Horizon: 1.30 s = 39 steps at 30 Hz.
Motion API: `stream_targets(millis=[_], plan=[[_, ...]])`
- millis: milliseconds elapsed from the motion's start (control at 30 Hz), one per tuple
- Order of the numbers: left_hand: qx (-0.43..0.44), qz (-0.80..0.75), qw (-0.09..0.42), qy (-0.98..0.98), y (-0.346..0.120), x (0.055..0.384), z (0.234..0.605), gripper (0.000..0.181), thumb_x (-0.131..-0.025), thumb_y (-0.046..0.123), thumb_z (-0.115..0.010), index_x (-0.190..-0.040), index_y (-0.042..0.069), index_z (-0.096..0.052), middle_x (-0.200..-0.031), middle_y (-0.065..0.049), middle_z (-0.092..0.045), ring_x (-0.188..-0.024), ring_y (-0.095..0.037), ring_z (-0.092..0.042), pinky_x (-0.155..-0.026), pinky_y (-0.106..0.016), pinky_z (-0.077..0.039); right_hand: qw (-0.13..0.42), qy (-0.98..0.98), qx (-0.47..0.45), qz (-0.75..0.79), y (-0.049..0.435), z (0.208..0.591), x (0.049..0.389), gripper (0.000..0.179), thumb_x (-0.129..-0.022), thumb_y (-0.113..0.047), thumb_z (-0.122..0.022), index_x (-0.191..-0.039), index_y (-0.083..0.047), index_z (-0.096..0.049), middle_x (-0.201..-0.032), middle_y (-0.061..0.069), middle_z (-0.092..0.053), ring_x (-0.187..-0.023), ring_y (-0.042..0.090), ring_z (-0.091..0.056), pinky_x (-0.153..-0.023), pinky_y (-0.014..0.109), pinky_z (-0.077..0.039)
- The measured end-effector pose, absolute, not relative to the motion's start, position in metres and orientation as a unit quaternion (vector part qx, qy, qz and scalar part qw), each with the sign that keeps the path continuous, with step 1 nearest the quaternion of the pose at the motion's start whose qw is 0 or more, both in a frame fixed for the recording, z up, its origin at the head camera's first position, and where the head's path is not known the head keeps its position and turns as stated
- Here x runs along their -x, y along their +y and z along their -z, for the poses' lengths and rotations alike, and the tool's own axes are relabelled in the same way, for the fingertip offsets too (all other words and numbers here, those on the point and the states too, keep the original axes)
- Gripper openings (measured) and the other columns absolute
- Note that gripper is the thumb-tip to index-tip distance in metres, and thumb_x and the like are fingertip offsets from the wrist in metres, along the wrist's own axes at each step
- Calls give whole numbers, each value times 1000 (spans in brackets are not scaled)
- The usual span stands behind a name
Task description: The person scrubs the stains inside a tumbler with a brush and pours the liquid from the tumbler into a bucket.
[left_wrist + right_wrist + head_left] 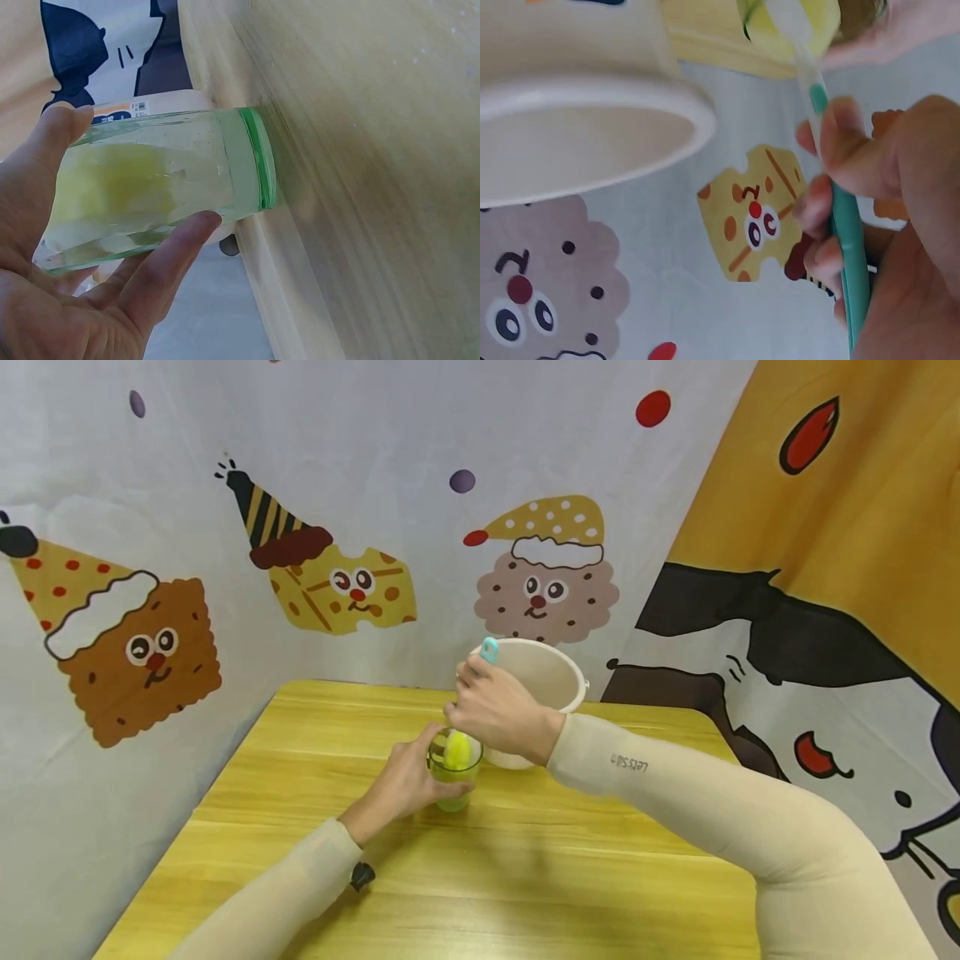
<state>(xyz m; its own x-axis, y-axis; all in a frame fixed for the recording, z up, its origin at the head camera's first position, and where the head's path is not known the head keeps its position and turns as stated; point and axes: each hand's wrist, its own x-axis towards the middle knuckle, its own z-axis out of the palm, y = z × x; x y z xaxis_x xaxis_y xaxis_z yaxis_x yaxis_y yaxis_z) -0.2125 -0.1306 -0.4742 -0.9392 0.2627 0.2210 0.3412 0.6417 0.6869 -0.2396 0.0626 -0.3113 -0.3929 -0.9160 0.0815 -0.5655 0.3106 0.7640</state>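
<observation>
My left hand (405, 783) grips a clear green-tinted glass (206, 161), thumb on one side and fingers on the other. The glass stands close over the table in the head view, its thick green base towards the wood. Inside it sits the yellow sponge head (457, 750) of a cup brush, seen through the wall in the left wrist view. My right hand (495, 703) holds the brush's teal and white handle (847, 232) from above, fingers curled round it. The handle's light-blue end (489, 650) sticks out past the fist.
A cream bucket (555, 672) stands just behind and right of the glass, partly hidden by my right forearm. The wooden table (600, 877) ends at a cartoon-printed cloth (420, 410) at the back and sides. A small black object (362, 877) shows by my left sleeve.
</observation>
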Motion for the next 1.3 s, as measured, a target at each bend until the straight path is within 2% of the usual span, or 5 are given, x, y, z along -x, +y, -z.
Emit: stream_targets(millis=[200, 500, 833, 1100, 1300], plan=[[145, 380, 43, -913, -132, 211, 474, 118, -87, 52, -104, -181, 20, -39, -141, -22, -81, -112, -28, -78, -99, -52, -70, 228, -736, -506, 389, 50, 299, 244, 16, -113, -39, -76, -125, -37, -86, -120, -2, -90, -111, 21, -73, -107, 38, -43], [155, 384, 56, -908, -130, 213, 475, 116, -86, 49, -106, -177, 15, -43, -134, -20, -83, -107, -22, -78, -93, -43, -70, 242, -693, -533, 422, 45, 297, 250, 15, -114, -41, -73, -113, -35, -86, -114, -5, -88, -106, 16, -69, -106, 36, -42], [143, 381, 52, -912, -130, 212, 475, 113, -86, 49, -106, -174, 11, -46, -138, -22, -82, -125, -37, -82, -100, -53, -72, 262, -675, -544, 425, 50, 299, 255, 15, -111, -45, -76, -121, -40, -86, -126, -5, -83, -116, 17, -71, -110, 36, -43], [139, 382, 52, -912, -130, 212, 475, 105, -84, 49, -107, -168, 19, -51, -133, -21, -84, -118, -34, -84, -96, -50, -73, 243, -686, -549, 411, 53, 300, 258, 17, -113, -45, -72, -113, -37, -87, -122, -5, -83, -117, 17, -71, -109, 37, -44], [137, 394, 49, -908, -130, 213, 475, 102, -82, 47, -109, -163, 18, -55, -128, -20, -85, -112, -31, -85, -91, -45, -74, 222, -697, -555, 396, 54, 299, 259, 17, -113, -44, -73, -110, -34, -87, -120, -4, -85, -116, 17, -71, -108, 37, -44]])
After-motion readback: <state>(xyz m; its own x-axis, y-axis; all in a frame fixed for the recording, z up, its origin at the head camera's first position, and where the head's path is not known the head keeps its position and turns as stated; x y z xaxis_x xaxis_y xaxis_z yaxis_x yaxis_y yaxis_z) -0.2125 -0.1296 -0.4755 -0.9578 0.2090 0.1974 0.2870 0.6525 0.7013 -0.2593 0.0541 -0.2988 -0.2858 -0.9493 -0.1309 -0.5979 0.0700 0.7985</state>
